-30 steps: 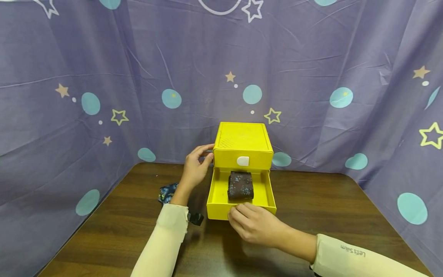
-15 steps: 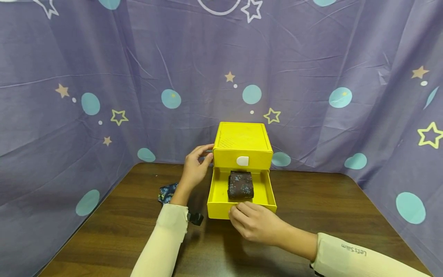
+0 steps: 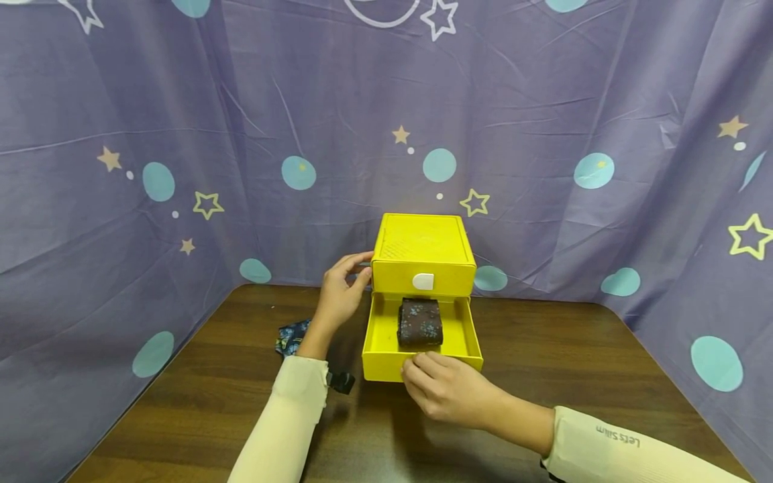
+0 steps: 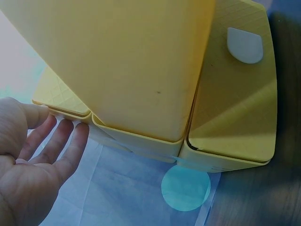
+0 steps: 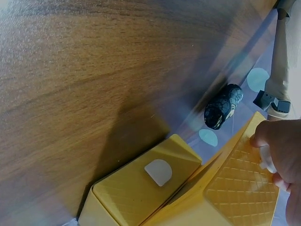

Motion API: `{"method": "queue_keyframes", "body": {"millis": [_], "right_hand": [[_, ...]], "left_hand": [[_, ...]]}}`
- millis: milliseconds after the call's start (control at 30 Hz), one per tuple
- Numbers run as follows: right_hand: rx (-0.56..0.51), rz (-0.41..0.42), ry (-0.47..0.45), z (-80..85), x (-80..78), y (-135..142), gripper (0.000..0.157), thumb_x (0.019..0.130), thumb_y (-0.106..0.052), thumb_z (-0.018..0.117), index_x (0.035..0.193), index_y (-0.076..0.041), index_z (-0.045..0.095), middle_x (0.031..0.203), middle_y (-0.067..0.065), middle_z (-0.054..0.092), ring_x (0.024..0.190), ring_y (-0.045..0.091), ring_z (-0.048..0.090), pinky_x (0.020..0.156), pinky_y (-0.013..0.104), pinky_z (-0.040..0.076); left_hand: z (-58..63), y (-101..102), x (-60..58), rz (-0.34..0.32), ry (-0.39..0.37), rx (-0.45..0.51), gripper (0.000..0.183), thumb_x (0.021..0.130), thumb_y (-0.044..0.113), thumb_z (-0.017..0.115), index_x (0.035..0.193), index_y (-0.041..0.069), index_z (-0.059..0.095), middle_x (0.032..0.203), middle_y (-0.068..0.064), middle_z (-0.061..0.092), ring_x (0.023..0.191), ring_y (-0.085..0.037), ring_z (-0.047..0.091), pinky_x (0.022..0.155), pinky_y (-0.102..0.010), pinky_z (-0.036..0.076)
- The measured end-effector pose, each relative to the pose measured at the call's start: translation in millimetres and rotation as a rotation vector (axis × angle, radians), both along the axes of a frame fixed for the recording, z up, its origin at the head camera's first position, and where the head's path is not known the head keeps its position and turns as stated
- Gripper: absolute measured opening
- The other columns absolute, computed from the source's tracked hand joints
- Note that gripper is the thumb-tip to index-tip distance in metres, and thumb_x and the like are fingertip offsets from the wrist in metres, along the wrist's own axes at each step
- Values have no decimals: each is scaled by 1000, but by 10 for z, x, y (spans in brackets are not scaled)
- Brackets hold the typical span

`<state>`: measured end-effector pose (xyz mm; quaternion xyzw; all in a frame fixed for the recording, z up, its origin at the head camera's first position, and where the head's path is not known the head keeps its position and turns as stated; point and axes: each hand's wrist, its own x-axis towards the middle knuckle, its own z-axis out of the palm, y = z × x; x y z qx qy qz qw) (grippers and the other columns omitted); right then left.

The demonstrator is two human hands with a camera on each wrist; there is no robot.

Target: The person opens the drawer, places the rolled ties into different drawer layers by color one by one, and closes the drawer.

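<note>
A yellow drawer box (image 3: 425, 238) stands on the table, its middle drawer (image 3: 376, 366) pulled out. In that drawer lies a rolled dark brown necktie (image 3: 421, 323) with blue flowers. My right hand (image 3: 443, 389) is at the drawer's front; in the right wrist view it pinches the white handle (image 5: 267, 157). My left hand (image 3: 341, 292) rests against the box's left side near the top drawer (image 3: 392, 277), fingers fairly straight. The left wrist view shows the thumb (image 4: 35, 115) at the front edge and the fingertips along the side wall.
A rolled navy patterned cloth (image 3: 292, 337), perhaps another tie, lies on the wooden table (image 3: 199, 402) left of the box, partly behind my left forearm. The bottom drawer (image 5: 136, 188) is closed. A purple curtain (image 3: 519, 100) hangs close behind and along both sides.
My right hand has shifted very slightly to the right at the drawer front. The left hand, the box and the tie look the same.
</note>
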<state>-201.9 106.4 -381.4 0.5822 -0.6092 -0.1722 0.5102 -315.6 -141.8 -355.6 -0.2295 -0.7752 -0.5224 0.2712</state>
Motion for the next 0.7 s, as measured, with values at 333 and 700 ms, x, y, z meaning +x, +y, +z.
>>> {"method": "queue_keyframes", "body": {"millis": [333, 700], "right_hand": [[-6, 5, -13, -9, -38, 11, 39, 104, 5, 36, 95, -1, 74, 96, 10, 64, 78, 18, 57, 69, 25, 55], [-1, -25, -13, -77, -106, 31, 37, 105, 4, 37, 99, 0, 74, 98, 11, 64, 80, 20, 57, 71, 27, 55]], "left_hand": [[6, -4, 12, 7, 2, -11, 33, 103, 16, 63, 136, 14, 67, 128, -5, 65, 113, -23, 66, 90, -41, 60], [-3, -5, -6, 7, 5, -3, 33, 103, 15, 63, 136, 14, 67, 128, -6, 65, 112, -24, 66, 90, -42, 60]]}}
